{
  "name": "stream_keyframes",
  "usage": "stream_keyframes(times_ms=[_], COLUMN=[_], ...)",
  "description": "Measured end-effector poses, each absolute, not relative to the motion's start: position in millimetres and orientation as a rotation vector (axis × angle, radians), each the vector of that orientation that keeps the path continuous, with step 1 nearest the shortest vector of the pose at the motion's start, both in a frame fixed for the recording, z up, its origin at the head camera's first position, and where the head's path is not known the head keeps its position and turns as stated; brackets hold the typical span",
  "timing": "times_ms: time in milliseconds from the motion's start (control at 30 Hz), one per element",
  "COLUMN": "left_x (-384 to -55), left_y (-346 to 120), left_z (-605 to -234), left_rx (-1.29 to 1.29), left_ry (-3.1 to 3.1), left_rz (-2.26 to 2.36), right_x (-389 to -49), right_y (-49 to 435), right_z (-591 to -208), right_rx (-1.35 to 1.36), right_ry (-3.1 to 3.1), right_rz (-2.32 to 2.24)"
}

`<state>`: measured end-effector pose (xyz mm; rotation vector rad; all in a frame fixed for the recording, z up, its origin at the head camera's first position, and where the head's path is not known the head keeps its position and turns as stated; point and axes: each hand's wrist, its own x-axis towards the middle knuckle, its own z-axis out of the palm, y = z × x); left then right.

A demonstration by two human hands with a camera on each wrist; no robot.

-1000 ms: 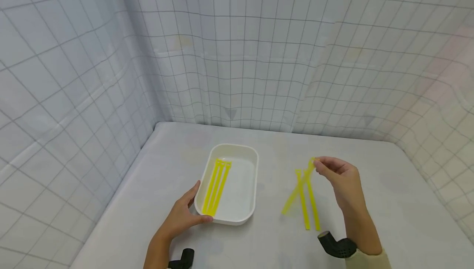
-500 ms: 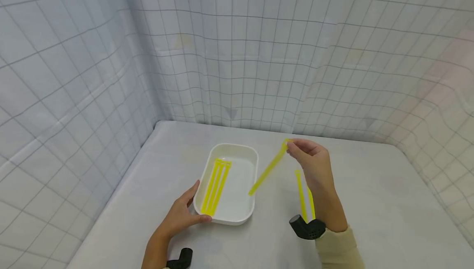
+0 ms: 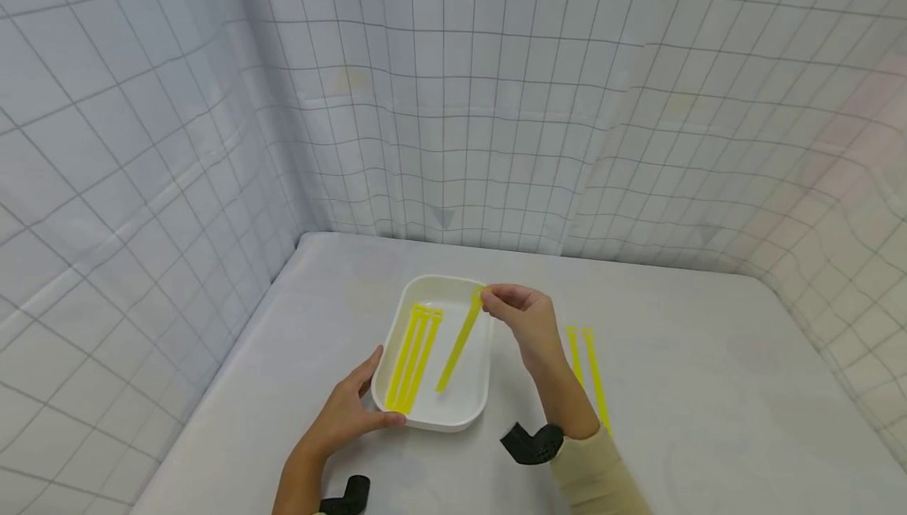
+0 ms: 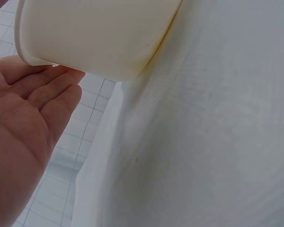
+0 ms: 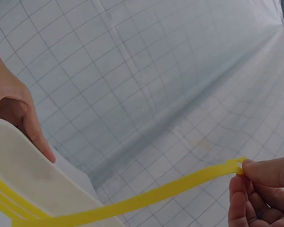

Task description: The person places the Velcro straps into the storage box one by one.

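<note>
My right hand (image 3: 526, 318) pinches a yellow strap (image 3: 461, 341) by its slotted head, between thumb and fingertips. The strap slants down over the right part of a white tray (image 3: 464, 389); in the right wrist view it stretches out from the fingers. Inside the tray, 3 more yellow straps (image 3: 413, 359) lie side by side along the left wall, heads at the far end. My left hand (image 3: 346, 414) holds the tray's near left corner, thumb at the front rim and fingers along the left side. In the left wrist view those fingers (image 4: 61, 97) touch the tray's outside.
Two yellow straps (image 3: 594, 365) lie on the white table (image 3: 694, 389) to the right, partly hidden by my right forearm. Behind and beside the table hang white cloths (image 3: 489, 121) with a dark grid.
My right hand has carried the yellow strap leftward from beside the two table straps to over the tray. The left hand and tray have hardly moved.
</note>
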<state>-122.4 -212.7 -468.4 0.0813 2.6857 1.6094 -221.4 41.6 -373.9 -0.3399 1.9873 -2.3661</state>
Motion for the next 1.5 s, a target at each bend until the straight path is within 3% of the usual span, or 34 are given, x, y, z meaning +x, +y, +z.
stream_keyframes(times_ms=[700, 1500], left_x=[-122, -122], left_y=[-212, -212], left_z=[-467, -468], left_rx=[0.072, 0.068], left_ry=[2.674, 2.659], left_rz=[1.622, 1.656], right_x=[-214, -250], right_y=[14, -1], right_z=[-397, -426], right_rx=[-0.224, -0.135], right_ry=[1.976, 2.171], right_rz=[-2.189, -1.971])
